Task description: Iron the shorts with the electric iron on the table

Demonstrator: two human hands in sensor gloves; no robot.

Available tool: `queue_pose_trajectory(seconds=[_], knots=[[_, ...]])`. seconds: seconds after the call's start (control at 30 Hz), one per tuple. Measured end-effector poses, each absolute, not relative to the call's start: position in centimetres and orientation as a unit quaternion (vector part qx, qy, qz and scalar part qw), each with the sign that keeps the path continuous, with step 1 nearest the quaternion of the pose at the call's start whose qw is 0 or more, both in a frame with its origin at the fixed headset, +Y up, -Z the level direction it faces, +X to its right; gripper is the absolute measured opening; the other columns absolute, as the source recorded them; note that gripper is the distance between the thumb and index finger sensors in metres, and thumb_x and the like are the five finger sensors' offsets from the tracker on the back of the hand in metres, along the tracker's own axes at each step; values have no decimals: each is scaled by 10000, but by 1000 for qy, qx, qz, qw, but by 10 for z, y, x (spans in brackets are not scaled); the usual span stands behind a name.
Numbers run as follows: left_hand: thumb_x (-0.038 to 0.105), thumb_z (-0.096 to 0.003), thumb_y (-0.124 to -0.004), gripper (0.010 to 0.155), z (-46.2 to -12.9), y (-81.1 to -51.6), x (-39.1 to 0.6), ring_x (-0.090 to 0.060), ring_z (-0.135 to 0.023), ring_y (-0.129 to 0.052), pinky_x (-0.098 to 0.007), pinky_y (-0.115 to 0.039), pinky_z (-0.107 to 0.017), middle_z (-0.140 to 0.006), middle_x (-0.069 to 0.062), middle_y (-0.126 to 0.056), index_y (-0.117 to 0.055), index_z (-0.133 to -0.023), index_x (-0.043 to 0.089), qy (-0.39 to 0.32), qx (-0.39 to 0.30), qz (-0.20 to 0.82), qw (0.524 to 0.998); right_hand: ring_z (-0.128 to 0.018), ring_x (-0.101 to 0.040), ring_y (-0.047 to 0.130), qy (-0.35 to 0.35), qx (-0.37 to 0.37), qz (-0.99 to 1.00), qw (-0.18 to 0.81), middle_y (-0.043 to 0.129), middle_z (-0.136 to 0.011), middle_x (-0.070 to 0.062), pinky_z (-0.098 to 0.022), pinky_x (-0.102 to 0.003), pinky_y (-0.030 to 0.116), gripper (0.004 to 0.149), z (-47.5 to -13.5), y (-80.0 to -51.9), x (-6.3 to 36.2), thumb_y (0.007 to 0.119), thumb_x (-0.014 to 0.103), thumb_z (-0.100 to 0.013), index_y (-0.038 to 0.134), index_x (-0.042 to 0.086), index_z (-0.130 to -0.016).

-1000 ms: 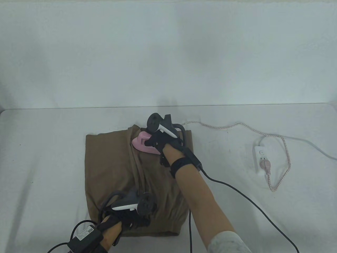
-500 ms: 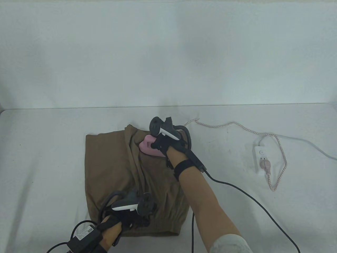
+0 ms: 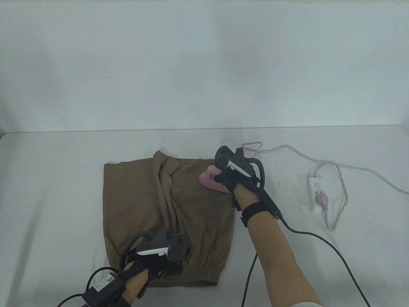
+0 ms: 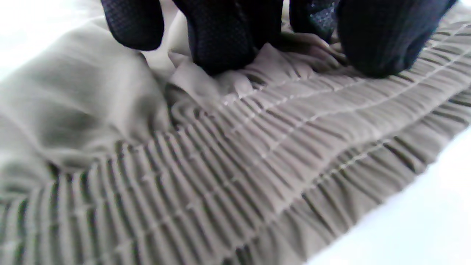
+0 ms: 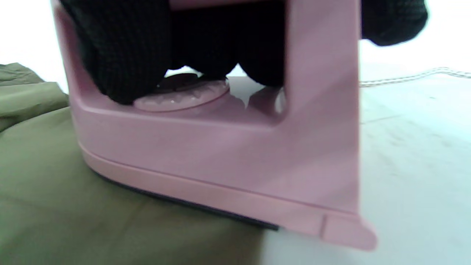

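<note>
Brown shorts lie flat on the white table, waistband toward the person. The right hand has its fingers curled through the handle of the pink iron, gripping it; the iron's soleplate sits on the shorts' far right corner, its heel overhanging the cloth edge onto the table. The left hand presses bent fingertips down on the shorts' gathered waistband, bunching a small fold. Right of the shorts, the braided cord runs to a white power strip.
</note>
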State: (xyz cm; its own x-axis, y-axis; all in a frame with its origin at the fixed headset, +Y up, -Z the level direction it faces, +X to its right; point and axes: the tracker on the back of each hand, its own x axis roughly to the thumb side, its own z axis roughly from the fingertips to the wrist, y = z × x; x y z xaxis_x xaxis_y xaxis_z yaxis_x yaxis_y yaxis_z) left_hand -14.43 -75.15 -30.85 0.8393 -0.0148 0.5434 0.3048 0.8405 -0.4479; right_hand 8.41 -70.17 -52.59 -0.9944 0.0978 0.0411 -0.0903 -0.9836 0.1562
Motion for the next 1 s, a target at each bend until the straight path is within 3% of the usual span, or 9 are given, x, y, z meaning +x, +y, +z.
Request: queue_pose_trajectory(seconds=[0.13, 0.33, 1.0], knots=[[581, -473, -771, 716, -309, -752, -144, -200, -901, -737, -618, -562, -770, -1134, 62, -487, -453, -1097, 436, -269, -269, -87, 921, -616, -130, 954, 76, 3, 995, 68, 934, -670, 158, -435, -523, 814, 497, -523, -703, 104, 934, 522, -410, 783, 423, -873], [583, -473, -770, 717, -309, -752, -143, -200, -898, -739, -618, -562, -770, -1133, 60, -487, -452, -1098, 435, -271, -268, -88, 920, -629, -134, 947, 73, 6, 994, 77, 930, -678, 157, -447, -531, 804, 494, -522, -703, 95, 937, 516, -412, 781, 419, -871], [583, -473, -769, 718, -309, -752, -143, -200, -898, -733, -619, -557, -771, -1134, 61, -482, -445, -1097, 438, -272, -267, -87, 920, -631, -140, 946, 74, 103, 976, 177, 925, -692, 153, -442, -528, 808, 513, -527, -704, -31, 932, 526, -409, 770, 408, -881]])
